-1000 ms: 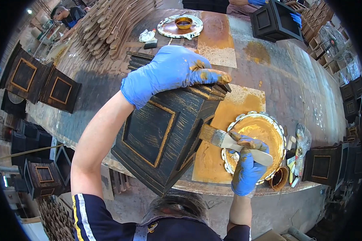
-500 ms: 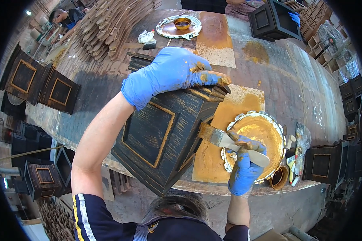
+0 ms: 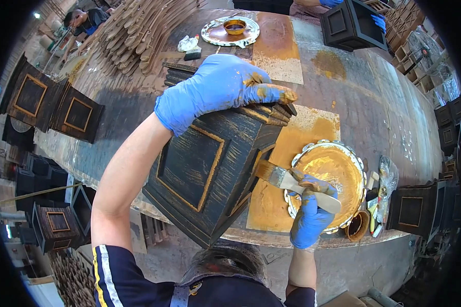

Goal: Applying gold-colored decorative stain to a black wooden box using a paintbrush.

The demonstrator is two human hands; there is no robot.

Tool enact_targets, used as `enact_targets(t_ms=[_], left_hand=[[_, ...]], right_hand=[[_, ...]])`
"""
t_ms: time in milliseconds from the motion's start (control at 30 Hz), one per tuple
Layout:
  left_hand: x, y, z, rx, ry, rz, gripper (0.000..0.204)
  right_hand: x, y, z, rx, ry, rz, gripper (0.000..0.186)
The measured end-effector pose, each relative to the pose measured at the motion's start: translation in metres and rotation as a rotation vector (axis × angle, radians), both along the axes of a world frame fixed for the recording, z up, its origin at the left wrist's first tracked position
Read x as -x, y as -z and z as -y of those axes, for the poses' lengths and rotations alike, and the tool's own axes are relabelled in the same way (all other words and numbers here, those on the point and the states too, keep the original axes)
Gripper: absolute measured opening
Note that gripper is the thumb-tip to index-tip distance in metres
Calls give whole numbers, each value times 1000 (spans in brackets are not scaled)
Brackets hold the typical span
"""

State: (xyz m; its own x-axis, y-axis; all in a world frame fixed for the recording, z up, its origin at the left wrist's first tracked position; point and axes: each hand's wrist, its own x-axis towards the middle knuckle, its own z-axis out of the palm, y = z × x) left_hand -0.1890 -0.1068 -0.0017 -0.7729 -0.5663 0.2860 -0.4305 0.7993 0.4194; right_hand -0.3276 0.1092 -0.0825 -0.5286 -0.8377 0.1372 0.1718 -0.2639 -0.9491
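Note:
My left hand (image 3: 225, 84), in a blue glove smeared with ochre paint, is closed over the stepped moulding of a black wooden pedestal (image 3: 192, 171). The pedestal stands tilted, its panel frame and edges rubbed with gold streaks. My right hand (image 3: 312, 207), also gloved and stained, grips a flat paintbrush (image 3: 292, 181) by its pale handle. The brown bristles meet the pedestal's narrow right side, at its recessed panel. Behind that hand lies a round scalloped tray (image 3: 351, 176) coated with ochre paint.
Ochre-stained cardboard (image 3: 266, 207) lies under the tray. A small brown pot (image 3: 357, 226) and a plastic-wrapped bundle (image 3: 388, 176) are at right. Farther off are a bowl (image 3: 234, 27) on a plate, stacked wooden strips (image 3: 138, 38), and a co-worker's gloved hand (image 3: 379, 21) at another black box.
The view has shifted slightly. My brush stays against the pedestal's right side, with only a small movement of the right hand. Another blue-gloved hand now shows at the far top right.

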Motion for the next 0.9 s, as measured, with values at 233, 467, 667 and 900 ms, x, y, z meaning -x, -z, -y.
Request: enact_targets(t_ms=[233,467,667,900], left_hand=[[-1,-1,2,30,1,32,35],[2,2,3,44,1,50,36],[3,3,4,19,13,46,37],[5,3,4,66,-9,62,37]], right_hand=[[-3,0,-1,-35,-12,-64,17],[-8,0,-6,-19,-5,47,16],[-9,5,-12,6,32,65,17],[-12,10,-14,-35,-4,27,12]])
